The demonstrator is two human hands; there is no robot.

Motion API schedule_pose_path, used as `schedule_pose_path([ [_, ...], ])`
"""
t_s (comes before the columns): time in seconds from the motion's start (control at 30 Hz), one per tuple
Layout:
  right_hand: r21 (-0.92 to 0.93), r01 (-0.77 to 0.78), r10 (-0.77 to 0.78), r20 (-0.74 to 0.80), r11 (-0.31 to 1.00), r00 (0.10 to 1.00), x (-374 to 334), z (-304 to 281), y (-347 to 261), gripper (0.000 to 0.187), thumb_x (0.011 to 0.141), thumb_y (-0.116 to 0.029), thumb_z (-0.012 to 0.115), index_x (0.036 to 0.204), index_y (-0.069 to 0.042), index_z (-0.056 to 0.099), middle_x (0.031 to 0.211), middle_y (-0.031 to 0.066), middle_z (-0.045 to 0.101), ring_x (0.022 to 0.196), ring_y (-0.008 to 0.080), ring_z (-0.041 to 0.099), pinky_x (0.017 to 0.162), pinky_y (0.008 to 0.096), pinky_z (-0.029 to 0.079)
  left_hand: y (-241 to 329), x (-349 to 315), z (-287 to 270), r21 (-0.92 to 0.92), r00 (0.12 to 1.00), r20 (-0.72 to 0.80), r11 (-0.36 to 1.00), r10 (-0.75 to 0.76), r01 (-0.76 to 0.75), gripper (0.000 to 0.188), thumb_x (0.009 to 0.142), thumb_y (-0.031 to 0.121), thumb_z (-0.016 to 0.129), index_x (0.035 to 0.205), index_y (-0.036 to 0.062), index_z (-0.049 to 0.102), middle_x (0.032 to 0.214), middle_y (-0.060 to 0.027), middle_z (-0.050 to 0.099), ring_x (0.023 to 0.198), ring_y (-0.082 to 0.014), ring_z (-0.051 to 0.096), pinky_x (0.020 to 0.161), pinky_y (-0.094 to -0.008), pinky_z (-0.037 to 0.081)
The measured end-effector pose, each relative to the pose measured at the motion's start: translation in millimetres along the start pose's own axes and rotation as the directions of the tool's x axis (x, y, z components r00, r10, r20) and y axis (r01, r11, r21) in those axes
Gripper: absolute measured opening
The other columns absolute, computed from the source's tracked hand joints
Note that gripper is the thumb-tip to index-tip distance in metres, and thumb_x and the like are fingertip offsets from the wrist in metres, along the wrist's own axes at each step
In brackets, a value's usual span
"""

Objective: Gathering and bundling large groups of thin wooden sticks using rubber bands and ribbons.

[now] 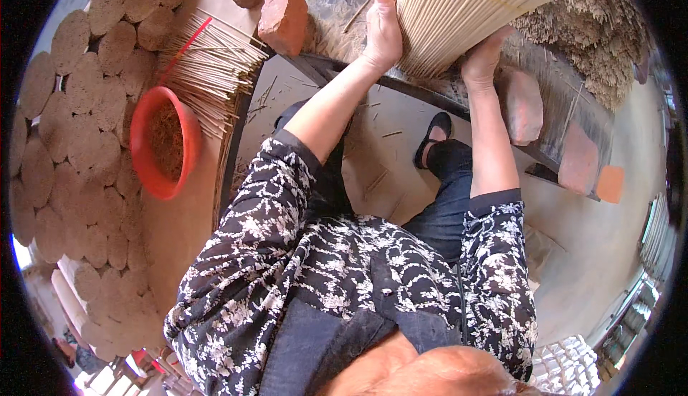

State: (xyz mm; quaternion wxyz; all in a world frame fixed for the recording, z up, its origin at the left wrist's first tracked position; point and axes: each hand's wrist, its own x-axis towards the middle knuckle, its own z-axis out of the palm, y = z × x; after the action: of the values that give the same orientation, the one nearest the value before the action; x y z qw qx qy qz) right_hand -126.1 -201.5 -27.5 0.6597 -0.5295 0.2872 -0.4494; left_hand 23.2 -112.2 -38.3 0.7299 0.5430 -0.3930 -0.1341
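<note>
Between my two hands is a thick bundle of thin pale sticks, tied with a narrow yellow band. It tilts over the front edge of a worn dark workbench. My left hand is closed against the bundle's left side, with the thumb on the outside. On the lower right, my right hand holds the bundle, its fingers partly hidden behind the sticks. A reddish brick lies on the bench just beside my right wrist.
At left, a red plastic bowl of brown shreds stands by loose sticks and a red straw-like rod. Stacked round brown bundles rise beyond. Another brick sits at the bench corner. A heap of brown sticks lies at right.
</note>
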Motion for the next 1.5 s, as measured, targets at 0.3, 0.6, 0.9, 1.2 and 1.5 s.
schedule_pose_path([
  [0.3, -0.012, -0.141, 0.139, -0.092, 0.990, 0.986, -6, -4, 31, 0.077, 0.098, -0.062, 0.017, 0.149, -0.005, 0.022, 0.149, 0.0068, 0.032, 0.137, 0.0223, 0.026, 0.113, 0.0362, 0.018, -11, -18, -19, 0.265, 0.976, 0.062, 0.946, -0.209, 0.185, 0.060, 0.102, 0.045, 0.023, 0.123, -0.0025, 0.055, 0.116, -0.0228, 0.060, 0.110, -0.0348, 0.055, 0.096, -0.0386, 0.039],
  [0.6, -0.263, 0.089, -0.125, -0.127, 0.961, 0.984, -13, 2, -4, 0.078, 0.097, -0.063, 0.028, 0.149, -0.007, 0.016, 0.148, 0.0104, 0.031, 0.132, 0.0220, 0.032, 0.111, 0.0371, 0.023, 66, 2, 20, -0.017, 0.964, 0.130, 0.972, 0.234, -0.233, 0.091, 0.091, 0.071, 0.024, 0.145, -0.0016, 0.024, 0.143, -0.0176, 0.037, 0.133, -0.0269, 0.034, 0.110, -0.0390, 0.024],
  [0.9, -0.016, -0.140, 0.140, 0.008, 0.990, 0.990, -72, 42, -84, 0.083, 0.095, -0.065, 0.021, 0.143, 0.003, 0.026, 0.144, 0.0145, 0.037, 0.133, 0.0230, 0.035, 0.111, 0.0369, 0.029, 128, -2, -3, -0.088, 0.972, 0.188, 0.983, -0.142, 0.161, 0.070, 0.098, 0.058, 0.028, 0.140, 0.0021, 0.037, 0.133, -0.0137, 0.048, 0.125, -0.0219, 0.042, 0.108, -0.0358, 0.028],
  [1.2, -0.141, -0.332, 0.346, 0.086, 0.932, 0.934, -77, 25, -31, 0.076, 0.090, -0.051, 0.060, 0.133, 0.007, 0.034, 0.130, 0.0165, 0.047, 0.118, 0.0211, 0.046, 0.102, 0.0314, 0.035, 64, -5, -22, -0.119, 0.573, 0.396, 0.578, -0.718, 0.807, 0.056, 0.097, 0.044, 0.048, 0.128, -0.0021, 0.047, 0.122, -0.0154, 0.058, 0.098, -0.0193, 0.063, 0.081, -0.0335, 0.054],
  [1.5, 0.063, -0.498, 0.494, 0.067, 0.865, 0.867, -119, 19, 0, 0.064, 0.095, -0.045, 0.053, 0.134, 0.003, 0.041, 0.130, 0.0093, 0.050, 0.118, 0.0168, 0.047, 0.104, 0.0315, 0.033, 70, -65, -50, 0.077, 0.443, 0.244, 0.473, -0.863, 0.878, 0.069, 0.090, 0.057, 0.053, 0.131, 0.0015, 0.048, 0.119, -0.0129, 0.058, 0.116, -0.0217, 0.052, 0.099, -0.0397, 0.037],
])
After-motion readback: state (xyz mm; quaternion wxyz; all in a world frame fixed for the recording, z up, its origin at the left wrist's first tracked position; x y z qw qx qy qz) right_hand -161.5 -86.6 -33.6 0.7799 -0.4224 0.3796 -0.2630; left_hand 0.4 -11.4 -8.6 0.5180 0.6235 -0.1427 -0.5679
